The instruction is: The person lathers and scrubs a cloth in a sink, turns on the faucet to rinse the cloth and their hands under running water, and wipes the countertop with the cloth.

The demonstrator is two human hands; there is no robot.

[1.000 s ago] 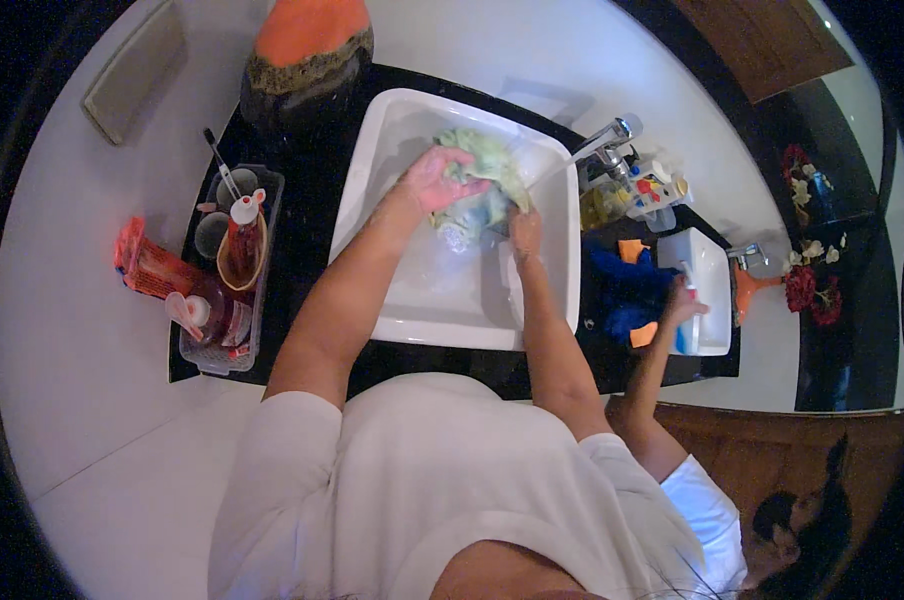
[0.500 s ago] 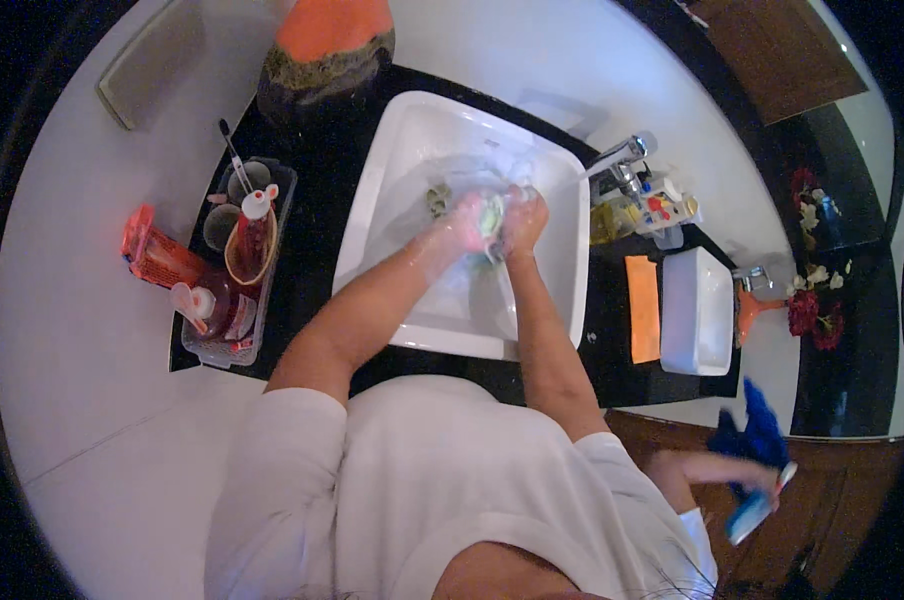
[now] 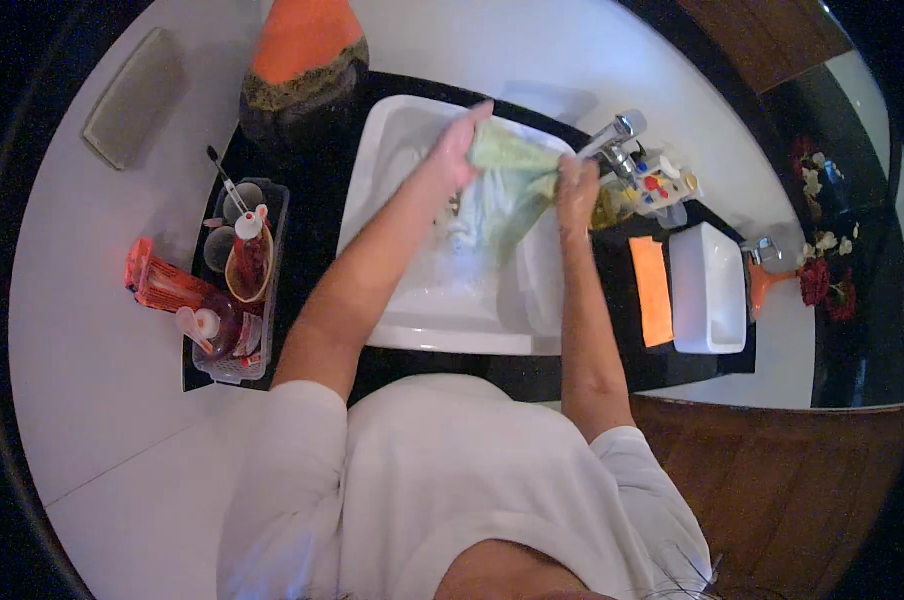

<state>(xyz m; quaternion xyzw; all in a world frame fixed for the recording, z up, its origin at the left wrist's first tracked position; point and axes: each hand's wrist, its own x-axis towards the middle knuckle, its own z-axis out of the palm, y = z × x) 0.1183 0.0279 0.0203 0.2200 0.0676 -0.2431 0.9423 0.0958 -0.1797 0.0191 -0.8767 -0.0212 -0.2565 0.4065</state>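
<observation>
A wet, pale green cloth point(image 3: 515, 152) is stretched between my hands over the white sink point(image 3: 434, 337). Its lower part hangs into the basin, blurred by motion. My left hand point(image 3: 458, 150) is closed on the cloth's left end, at the basin's far side. Near the faucet point(image 3: 612, 130), my right hand point(image 3: 578, 192) grips the other end, bunched between the fingers. Water wets the basin under the cloth, and a small dark patch by my left wrist is too blurred to name.
Left of the sink, a clear basket point(image 3: 275, 215) holds bottles, cups and a toothbrush point(image 3: 227, 178). An orange-and-black vase point(image 3: 307, 75) stands behind it. To the right are several bottles point(image 3: 662, 185), a folded orange cloth point(image 3: 652, 290) and a white rectangular container point(image 3: 694, 290).
My hands have moved apart and up from mid-basin, spreading the bunched cloth. Another person's arm with a blue cloth and a blue-and-white object has left the lower right.
</observation>
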